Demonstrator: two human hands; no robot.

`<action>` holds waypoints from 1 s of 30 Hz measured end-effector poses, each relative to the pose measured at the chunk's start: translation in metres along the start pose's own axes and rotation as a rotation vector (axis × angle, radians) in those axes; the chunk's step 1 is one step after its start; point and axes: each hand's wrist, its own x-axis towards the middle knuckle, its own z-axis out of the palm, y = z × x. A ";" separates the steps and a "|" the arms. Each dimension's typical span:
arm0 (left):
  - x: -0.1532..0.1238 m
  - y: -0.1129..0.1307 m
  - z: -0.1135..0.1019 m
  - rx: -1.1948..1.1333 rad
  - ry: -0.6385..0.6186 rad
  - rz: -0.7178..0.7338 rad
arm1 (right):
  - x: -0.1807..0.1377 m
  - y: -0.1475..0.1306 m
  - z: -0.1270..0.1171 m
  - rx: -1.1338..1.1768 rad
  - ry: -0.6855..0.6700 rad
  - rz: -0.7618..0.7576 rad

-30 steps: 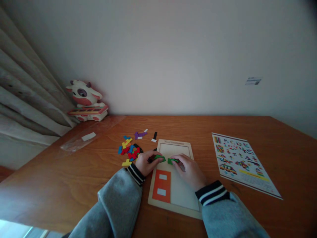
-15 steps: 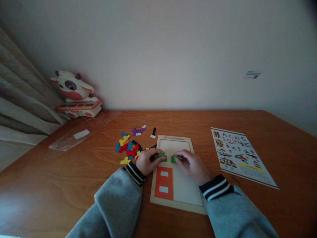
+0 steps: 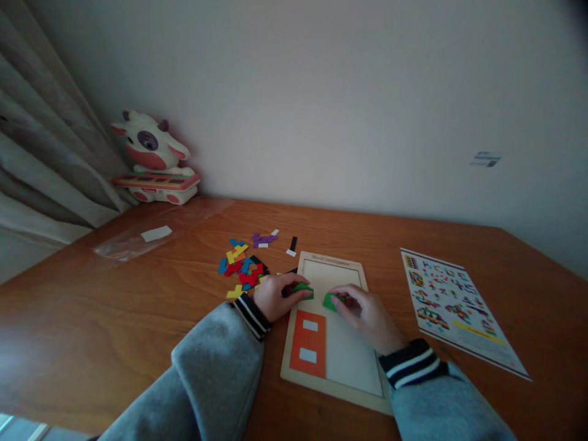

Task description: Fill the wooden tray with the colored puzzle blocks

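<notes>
My left hand [image 3: 278, 296] pinches a green puzzle piece [image 3: 305, 290] over the upper left of a pale wooden puzzle board [image 3: 294, 373]. In my right hand [image 3: 366, 312] is another green puzzle piece [image 3: 329, 301], held just to the right of the first, with a gap between them. Fingers cover part of both pieces, so their full shapes are hidden. Orange pieces [image 3: 307, 340] with two white rectangles in them fill the board's lower left corner. The rest of the board's recess shows its pale bottom.
Loose coloured pieces [image 3: 243, 266] lie left of the board, with purple ones [image 3: 264, 239] and a black one [image 3: 294, 244] farther back. A printed pattern sheet [image 3: 459, 306] is at right. A clear plastic bag [image 3: 119, 245] and a cow toy keyboard [image 3: 156, 177] stand at left.
The head view has tilted and shifted slightly. My right hand has turned its green piece a little and moved it slightly down; the left still holds its own.
</notes>
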 end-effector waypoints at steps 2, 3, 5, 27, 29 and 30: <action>0.000 -0.001 -0.001 0.028 -0.009 -0.005 | 0.007 0.003 0.000 0.023 -0.008 0.040; 0.000 -0.001 -0.001 0.039 -0.017 -0.001 | 0.012 0.004 -0.001 0.022 -0.026 0.044; 0.000 -0.001 -0.001 0.062 -0.023 0.015 | 0.021 0.005 0.000 -0.004 -0.050 0.030; 0.008 -0.006 0.009 0.280 -0.033 0.151 | 0.019 0.001 0.013 -0.020 0.041 -0.070; 0.007 -0.005 0.008 0.285 -0.033 0.145 | 0.018 0.000 0.012 -0.031 0.030 -0.081; 0.007 -0.004 0.008 0.284 -0.027 0.140 | 0.017 -0.001 0.012 -0.042 0.026 -0.088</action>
